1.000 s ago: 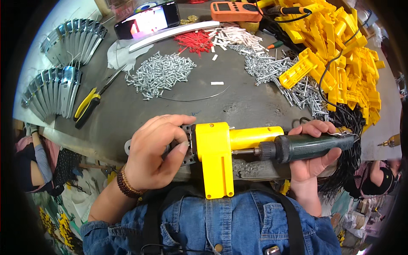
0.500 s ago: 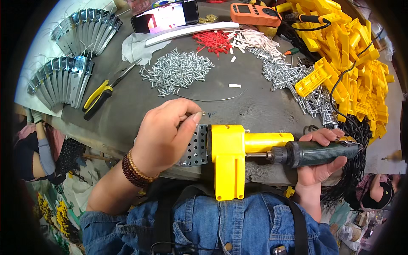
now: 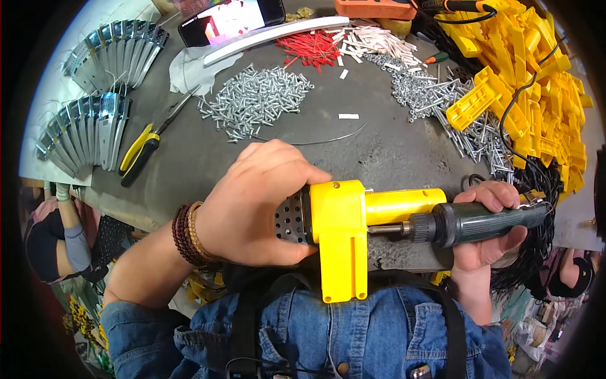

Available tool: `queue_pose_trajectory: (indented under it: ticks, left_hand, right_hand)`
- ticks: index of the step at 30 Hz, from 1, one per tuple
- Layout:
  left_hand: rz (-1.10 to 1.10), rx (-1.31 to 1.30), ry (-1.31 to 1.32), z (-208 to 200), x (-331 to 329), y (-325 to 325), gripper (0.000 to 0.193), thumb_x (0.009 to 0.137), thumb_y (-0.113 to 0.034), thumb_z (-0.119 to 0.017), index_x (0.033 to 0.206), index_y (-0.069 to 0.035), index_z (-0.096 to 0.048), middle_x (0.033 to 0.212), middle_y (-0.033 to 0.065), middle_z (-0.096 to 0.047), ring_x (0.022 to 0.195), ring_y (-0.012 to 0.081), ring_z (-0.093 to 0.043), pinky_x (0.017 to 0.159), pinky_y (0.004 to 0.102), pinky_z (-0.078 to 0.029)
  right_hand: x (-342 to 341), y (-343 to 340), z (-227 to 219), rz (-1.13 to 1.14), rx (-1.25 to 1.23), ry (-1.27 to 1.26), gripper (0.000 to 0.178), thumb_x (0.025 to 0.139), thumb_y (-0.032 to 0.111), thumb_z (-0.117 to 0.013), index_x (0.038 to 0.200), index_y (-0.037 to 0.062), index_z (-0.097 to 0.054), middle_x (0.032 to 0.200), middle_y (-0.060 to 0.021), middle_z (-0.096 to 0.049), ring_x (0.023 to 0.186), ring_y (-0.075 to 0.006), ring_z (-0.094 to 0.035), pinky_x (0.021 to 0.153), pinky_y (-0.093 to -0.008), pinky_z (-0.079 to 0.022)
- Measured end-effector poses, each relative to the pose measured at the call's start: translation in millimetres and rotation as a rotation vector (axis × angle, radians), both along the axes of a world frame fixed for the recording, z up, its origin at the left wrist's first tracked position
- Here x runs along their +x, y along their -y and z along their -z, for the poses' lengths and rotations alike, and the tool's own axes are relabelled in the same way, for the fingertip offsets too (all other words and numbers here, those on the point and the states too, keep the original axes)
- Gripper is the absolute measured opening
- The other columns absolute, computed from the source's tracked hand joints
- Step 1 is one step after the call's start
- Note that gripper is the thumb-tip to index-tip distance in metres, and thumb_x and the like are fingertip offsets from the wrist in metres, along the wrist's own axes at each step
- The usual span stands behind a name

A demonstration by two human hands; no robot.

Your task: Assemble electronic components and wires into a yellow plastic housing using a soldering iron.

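A yellow plastic housing (image 3: 343, 246) with a sideways yellow tube (image 3: 407, 206) is in front of my chest. A perforated metal cover (image 3: 290, 220) projects from its left end. My left hand (image 3: 255, 199) is closed round this end, thumb on the near side and fingers on the far side. In my right hand (image 3: 476, 252) lies a dark green electric screwdriver (image 3: 464, 222), held level. Its bit (image 3: 386, 229) points left and meets the housing's right side below the tube. The tip of the bit is hidden.
Beyond my hands lie piles of short screws (image 3: 255, 101), red pieces (image 3: 309, 49), white pieces (image 3: 379, 44) and long screws (image 3: 473, 136). Yellow housings (image 3: 536, 101) are heaped at right. Pliers (image 3: 142, 151) and metal covers (image 3: 85, 132) lie left. A phone (image 3: 233, 22) stands at the back.
My left hand has gone from a fingertip pinch by the metal cover's far edge to a grip spanning the cover end. The screwdriver stays against the housing's right side.
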State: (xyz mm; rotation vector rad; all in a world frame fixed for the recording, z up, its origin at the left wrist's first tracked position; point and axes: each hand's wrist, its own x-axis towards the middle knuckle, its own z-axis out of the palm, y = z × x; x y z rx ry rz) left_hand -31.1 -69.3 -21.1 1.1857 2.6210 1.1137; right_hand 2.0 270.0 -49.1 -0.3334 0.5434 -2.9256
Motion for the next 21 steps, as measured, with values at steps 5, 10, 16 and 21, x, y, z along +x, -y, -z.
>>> queue_pose_trajectory:
  ticks: [5,10,16,21]
  left_hand:
    - [0.010,0.032,0.016,3,-2,-2,0.063,0.055,-0.024,-0.081,0.112,-0.003,-0.065,0.099,0.0105,-0.062,0.096,0.0318,-0.057,0.089,0.0387,-0.040]
    - [-0.010,-0.012,-0.007,1,3,-7,0.062,0.056,-0.024,-0.080,0.112,-0.003,-0.064,0.100,0.0109,-0.061,0.098,0.0321,-0.057,0.089,0.0392,-0.041]
    - [-0.005,-0.054,-0.074,-4,14,-20,0.068,0.061,-0.025,-0.079,0.122,-0.001,-0.058,0.103,0.0103,-0.060,0.104,0.0292,-0.057,0.090,0.0389,-0.042]
    - [-0.400,0.103,0.096,-16,2,0,0.020,0.082,-0.005,-0.067,0.102,-0.002,-0.066,0.092,0.0063,-0.062,0.081,0.0172,-0.061,0.076,0.0303,-0.050]
  right_hand:
    - [-4,6,-1,-0.066,-0.026,-0.080,0.046,0.069,0.015,-0.091,0.092,0.0252,-0.053,0.100,0.0113,-0.053,0.095,-0.0076,-0.052,0.112,-0.0409,-0.032]
    - [-2,5,-6,-0.030,0.005,0.003,0.048,0.067,0.012,-0.092,0.097,0.0264,-0.058,0.102,0.0108,-0.054,0.095,-0.0077,-0.053,0.112,-0.0403,-0.032]
    - [6,-14,3,-0.047,-0.026,-0.154,0.057,0.069,0.014,-0.090,0.116,0.0280,-0.059,0.109,0.0079,-0.055,0.098,-0.0085,-0.054,0.113,-0.0414,-0.031]
    - [7,-8,5,0.004,0.064,-0.156,0.058,0.073,0.022,-0.089,0.122,0.0274,-0.058,0.110,0.0074,-0.054,0.101,-0.0096,-0.052,0.113,-0.0407,-0.031]
